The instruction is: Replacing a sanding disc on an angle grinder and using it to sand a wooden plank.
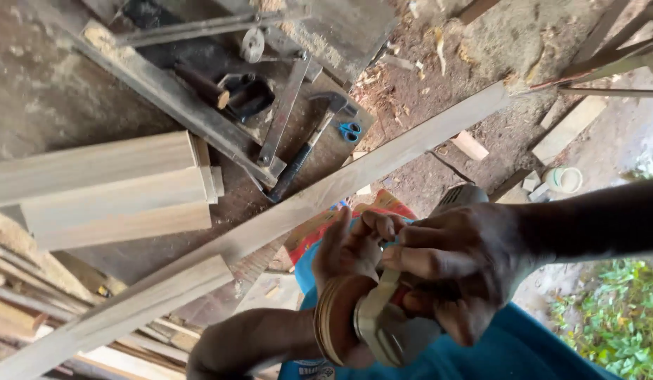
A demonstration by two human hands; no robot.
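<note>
Gripping grinder (397, 317): right hand (460, 267) clenched on body; left hand (351, 250) seemingly pinching disc (333, 317).

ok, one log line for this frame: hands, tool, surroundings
left hand: on sanding disc | right hand: gripping angle grinder | long plank: across workbench | hammer: on bench, untouched

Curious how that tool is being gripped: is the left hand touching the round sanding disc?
Touching. The head view shows the left hand with its palm pressed against the brown disc, no gap visible.
</note>
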